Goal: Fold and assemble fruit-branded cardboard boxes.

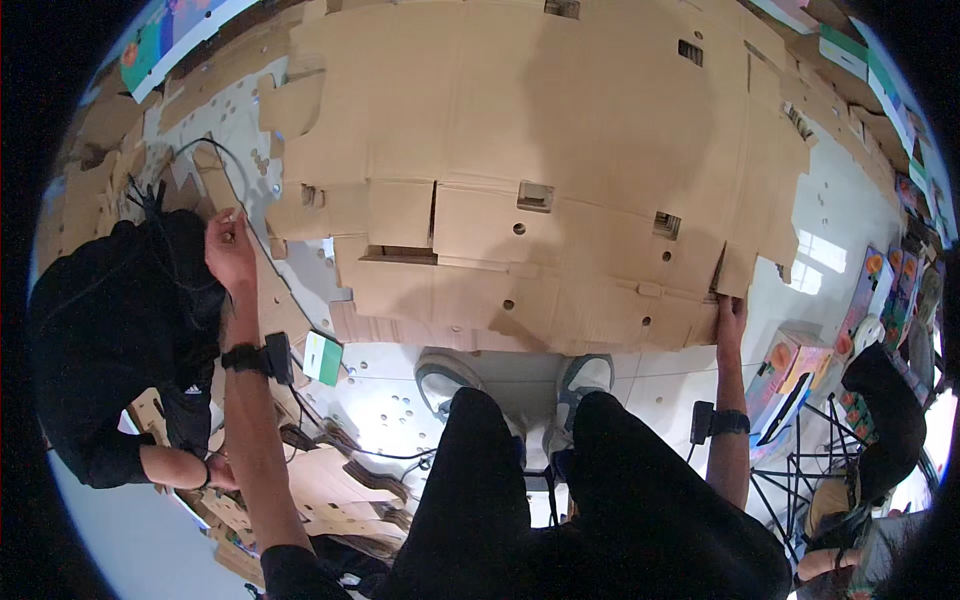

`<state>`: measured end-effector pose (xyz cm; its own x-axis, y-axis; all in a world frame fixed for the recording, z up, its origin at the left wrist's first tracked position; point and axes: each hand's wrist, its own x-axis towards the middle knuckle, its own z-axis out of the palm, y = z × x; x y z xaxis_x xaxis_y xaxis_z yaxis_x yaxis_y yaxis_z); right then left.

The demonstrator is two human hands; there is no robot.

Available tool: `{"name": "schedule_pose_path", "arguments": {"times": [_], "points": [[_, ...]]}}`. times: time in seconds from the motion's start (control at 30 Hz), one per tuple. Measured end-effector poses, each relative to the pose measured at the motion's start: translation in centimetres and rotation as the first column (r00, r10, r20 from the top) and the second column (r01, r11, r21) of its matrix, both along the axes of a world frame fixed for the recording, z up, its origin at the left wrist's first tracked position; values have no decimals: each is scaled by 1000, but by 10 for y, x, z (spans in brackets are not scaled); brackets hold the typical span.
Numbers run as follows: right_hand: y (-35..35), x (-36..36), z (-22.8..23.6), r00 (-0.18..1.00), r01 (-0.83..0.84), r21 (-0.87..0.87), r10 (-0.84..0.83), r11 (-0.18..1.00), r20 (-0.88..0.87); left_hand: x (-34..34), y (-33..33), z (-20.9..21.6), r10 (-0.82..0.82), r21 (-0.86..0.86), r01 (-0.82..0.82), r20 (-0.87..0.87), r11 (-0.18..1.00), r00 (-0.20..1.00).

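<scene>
Flattened cardboard sheets (pixel 450 110) lie stacked in front of my feet, with round holes and rectangular cut-outs in them. At the stack's near right corner, my right hand (pixel 732 322) grips the cardboard edge beside a lifted flap (pixel 738 270); the fingertips are partly hidden there. My left hand (pixel 231 250) is raised off to the left, apart from the stack. Its fingers are curled together around something small that I cannot make out.
A person in black (pixel 120 340) bends close by my left arm. Small round cardboard bits (pixel 395 400) litter the floor. More cardboard pieces (pixel 340 490) lie behind on the left. At right stand a colourful box (pixel 790 365), a black metal frame (pixel 800 470) and another person (pixel 890 420).
</scene>
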<state>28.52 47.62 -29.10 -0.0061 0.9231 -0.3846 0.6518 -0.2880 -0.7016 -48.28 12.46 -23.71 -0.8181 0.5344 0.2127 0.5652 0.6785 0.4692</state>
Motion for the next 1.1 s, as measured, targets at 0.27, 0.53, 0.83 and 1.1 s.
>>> {"name": "schedule_pose_path", "arguments": {"times": [0.27, 0.53, 0.83, 1.1], "points": [[-4, -11, 8, 999, 13, -4, -13, 1000, -35, 23, -28, -50, 10, -335, -54, -131, 941, 991], [-6, -15, 6, 998, 36, -14, -36, 999, -42, 62, -47, -20, 16, 103, -106, 637, 989, 771], [-12, -21, 11, 1000, -5, 117, 4, 993, 9, 129, -6, 15, 54, 224, -136, 335, 965, 941], [-63, -62, 71, 894, -243, 435, 26, 867, 448, 219, -20, 120, -159, 166, 72, 605, 983, 780]]}}
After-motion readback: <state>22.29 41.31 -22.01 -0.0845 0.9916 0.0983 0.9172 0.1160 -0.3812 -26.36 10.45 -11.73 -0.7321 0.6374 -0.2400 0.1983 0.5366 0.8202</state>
